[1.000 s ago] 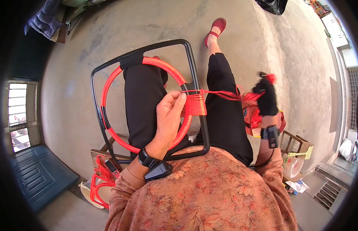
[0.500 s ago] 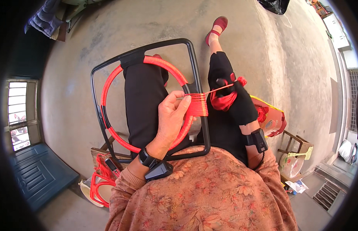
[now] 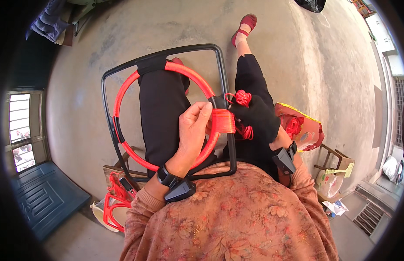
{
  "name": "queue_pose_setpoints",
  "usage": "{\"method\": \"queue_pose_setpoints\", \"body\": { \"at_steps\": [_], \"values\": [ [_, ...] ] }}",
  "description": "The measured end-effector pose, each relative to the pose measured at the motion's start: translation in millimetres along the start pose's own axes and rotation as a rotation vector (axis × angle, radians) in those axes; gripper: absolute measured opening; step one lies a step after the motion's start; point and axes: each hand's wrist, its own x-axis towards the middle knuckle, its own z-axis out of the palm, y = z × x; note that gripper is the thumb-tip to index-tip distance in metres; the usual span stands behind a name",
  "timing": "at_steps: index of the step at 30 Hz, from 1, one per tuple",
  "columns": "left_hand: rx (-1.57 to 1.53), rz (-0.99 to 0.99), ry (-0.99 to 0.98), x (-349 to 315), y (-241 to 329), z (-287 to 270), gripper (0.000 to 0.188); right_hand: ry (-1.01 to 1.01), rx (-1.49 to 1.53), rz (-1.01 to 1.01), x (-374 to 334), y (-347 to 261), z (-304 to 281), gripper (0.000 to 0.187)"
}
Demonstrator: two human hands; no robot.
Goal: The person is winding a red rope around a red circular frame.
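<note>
So there's a black metal frame (image 3: 107, 108) resting across the person's lap, and a red-wrapped ring (image 3: 123, 89) sits inside it, touching the frame's top bar and its right bar. The left hand (image 3: 191, 135) is closed over the ring's right side, fingers curled right next to a band of tight red cord wraps (image 3: 223, 121) that bind ring and right bar together. Just right of that bar, the right hand (image 3: 256, 117) in a black glove is closed around a small bundle of red cord (image 3: 242, 98), strands running back to the wraps.
</note>
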Motion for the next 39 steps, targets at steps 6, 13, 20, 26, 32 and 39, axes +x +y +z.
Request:
{"method": "queue_pose_setpoints", "body": {
  "at_steps": [6, 13, 20, 26, 32, 39],
  "values": [
    [0.029, -0.006, -0.068, -0.6, -9.8, -9.5, 0.019, -0.001, 0.026, 0.05, -12.7, -5.1, 3.1, 0.016],
    [0.051, -0.021, -0.022, -4.6, -14.3, -5.3, 0.018, 0.035, 0.111, 0.031, -16.0, 9.8, 7.3, 0.016],
    [-0.117, -0.136, -0.065, 1.1, -8.5, -8.8, 0.025, 0.294, 0.91, -0.008, -12.5, 33.9, -52.8, 0.032],
    [-0.142, -0.13, -0.218, 9.4, -7.4, -5.4, 0.032, 0.118, 1.114, -0.444, -55.2, 221.2, -299.2, 0.05],
    [-0.106, -0.12, -0.121, 3.1, -9.3, -8.6, 0.035, 0.953, 0.95, -0.293, -30.5, 129.2, -259.3, 0.044],
    [0.017, 0.333, -0.017, -2.5, 1.9, 3.7, 0.037, 0.517, -0.635, -0.877, 4.9, -23.0, -10.5, 0.028]
  ]
}}
